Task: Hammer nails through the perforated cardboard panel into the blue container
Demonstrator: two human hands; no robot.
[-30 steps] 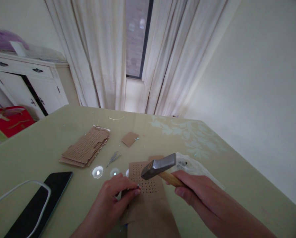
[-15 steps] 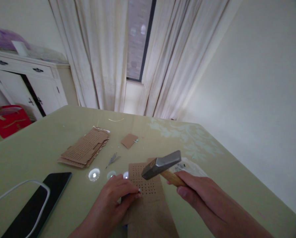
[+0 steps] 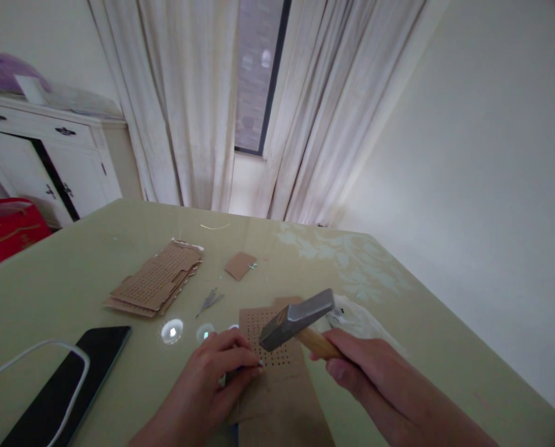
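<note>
My right hand grips the wooden handle of a hammer, its steel head tilted just above a perforated cardboard piece. Thumb and forefinger of my left hand are pinched at the lower left of the rows of holes. Between those fingertips shows the small shiny tip of what looks like a nail; most of it is hidden. The hammer head is close to the left fingertips but apart from them. Several loose nails lie on the table beyond my left hand.
A stack of perforated cardboard sheets lies at left, with a small cardboard square to its right. A dark tablet with a white cable across it occupies the near left. A clear plastic bag is behind my right hand.
The hammer and my right hand have come slightly down and to the left, nearer the left fingertips. My left hand keeps its pinch at the same spot on the cardboard.
</note>
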